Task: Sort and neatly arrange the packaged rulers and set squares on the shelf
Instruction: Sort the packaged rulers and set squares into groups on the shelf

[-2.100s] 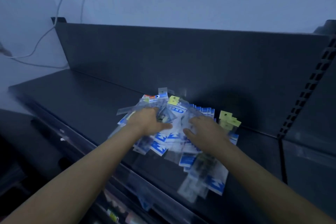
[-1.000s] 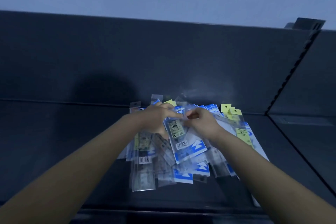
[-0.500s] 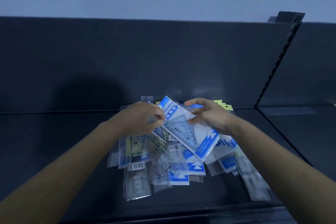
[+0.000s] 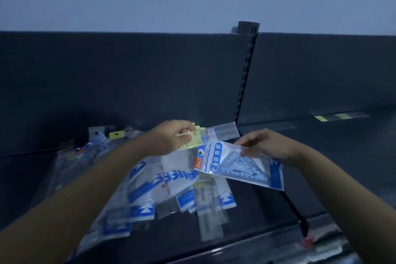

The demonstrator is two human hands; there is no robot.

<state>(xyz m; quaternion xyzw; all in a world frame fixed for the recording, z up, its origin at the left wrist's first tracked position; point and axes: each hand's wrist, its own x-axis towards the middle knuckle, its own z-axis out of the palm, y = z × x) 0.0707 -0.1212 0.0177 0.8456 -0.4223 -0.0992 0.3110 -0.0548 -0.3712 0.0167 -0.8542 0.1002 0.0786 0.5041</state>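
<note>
A messy pile of packaged rulers and set squares (image 4: 162, 184) lies on the dark shelf (image 4: 257, 206), in clear bags with blue and white cards. My right hand (image 4: 265, 146) holds a blue set square pack (image 4: 240, 167) lifted above the pile's right side, its label end pointing left. My left hand (image 4: 171, 138) pinches a yellow-tagged pack (image 4: 192, 142) near the back of the pile. More yellow tags (image 4: 116, 135) and blurred packs (image 4: 85, 152) lie at the pile's back left.
The shelf's dark back panel (image 4: 128, 81) rises behind the pile. A slotted upright (image 4: 246, 75) divides it from the neighbouring bay, where a long clear ruler pack (image 4: 336, 116) lies at the back right. The shelf's front edge (image 4: 235, 248) runs below the pile.
My right hand has carried the blue set square pack to the right, off the pile. My left hand let go of it and closed on a yellow-tagged pack. The view has swung left.
</note>
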